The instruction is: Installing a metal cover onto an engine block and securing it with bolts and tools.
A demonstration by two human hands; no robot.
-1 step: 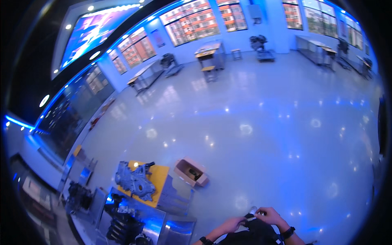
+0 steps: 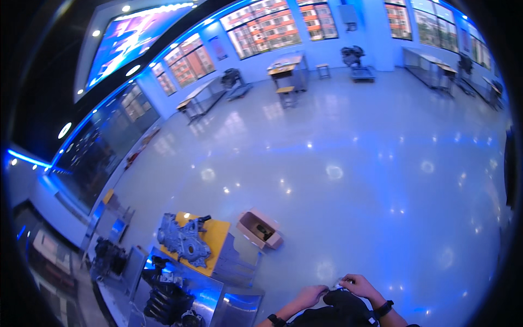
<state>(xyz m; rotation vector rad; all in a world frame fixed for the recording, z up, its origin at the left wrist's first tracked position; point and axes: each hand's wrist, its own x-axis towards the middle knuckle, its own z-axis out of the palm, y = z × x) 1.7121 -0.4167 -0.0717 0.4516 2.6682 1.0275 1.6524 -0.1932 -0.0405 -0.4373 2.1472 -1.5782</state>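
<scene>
Low in the head view, my left hand (image 2: 310, 296) and my right hand (image 2: 357, 285) are close together in front of my dark clothing (image 2: 342, 308). The fingers of both are closed in a pinch toward each other. A small pale thing (image 2: 336, 284) shows between the fingertips, too small and blurred to name. Dark bands circle both wrists. To the left of my hands, beyond reach, a grey metal engine casing (image 2: 185, 240) lies on a yellow-topped stool (image 2: 219, 240). A black engine part with curved pipes (image 2: 166, 302) rests on a metal bench (image 2: 204, 294).
An open cardboard box (image 2: 253, 242) with dark parts inside stands on the glossy floor (image 2: 348, 212) beside the stool. Another dark engine (image 2: 109, 256) is at far left. Workbenches (image 2: 286, 68) and an engine on a stand (image 2: 354, 59) line the windowed far wall.
The whole view has shifted slightly. My fingertips are a little higher relative to my clothing, and the pale strip that lay between my hands shows less.
</scene>
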